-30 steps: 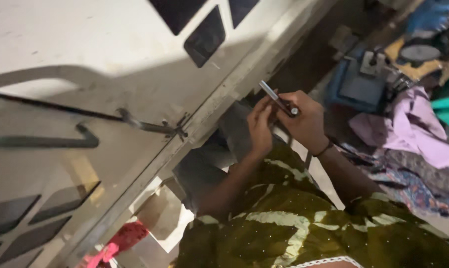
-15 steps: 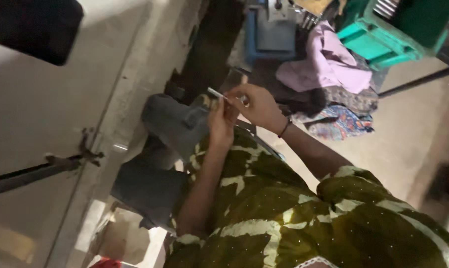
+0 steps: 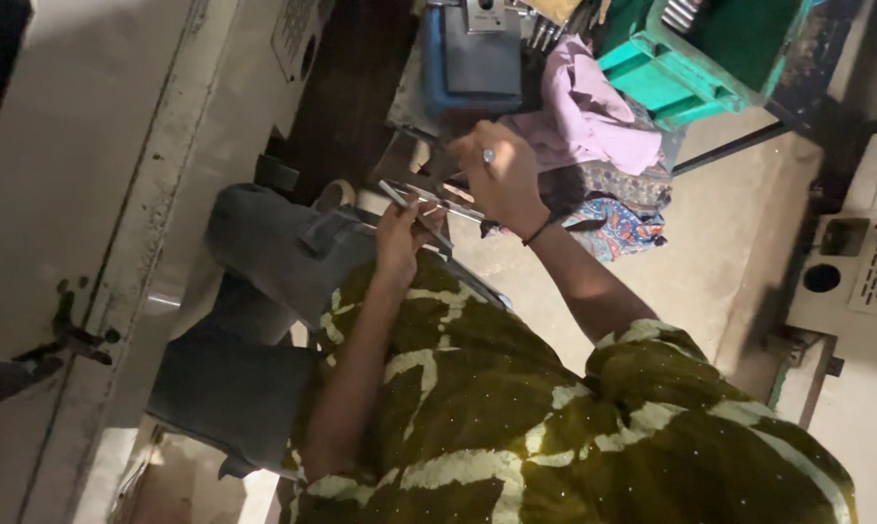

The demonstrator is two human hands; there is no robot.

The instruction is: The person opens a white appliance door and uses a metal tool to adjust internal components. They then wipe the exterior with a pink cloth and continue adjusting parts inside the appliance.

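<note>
The fingers (image 3: 411, 215) of the left hand (image 3: 400, 233) are curled shut round the near end of a thin metal tool (image 3: 421, 209), something like tweezers or small snips; which of the two is too blurred to tell. The tool lies slanted between both hands, held above the lap, over the dark grey cloth (image 3: 283, 247) that hangs from the edge of the pale worktop (image 3: 60, 194) on the left.

Judging by its look, the tool is light, stiff and smooth, so it could slip or twist if pinched at the tip. The safer hold is at the middle of its shank, where the two arms run close together, with the pointed end kept away from the palm.

Further right, the right hand (image 3: 502, 175) is closed as well, its fingers bent over the far end of the same tool; a ring shows on one finger and a dark band (image 3: 535, 233) sits at the wrist.

Beyond the hands a blue machine part (image 3: 468, 63) stands on the floor, then a heap of lilac and patterned fabric (image 3: 594, 146), soft and limp, and a green plastic crate (image 3: 691, 58) at the far right.
</note>
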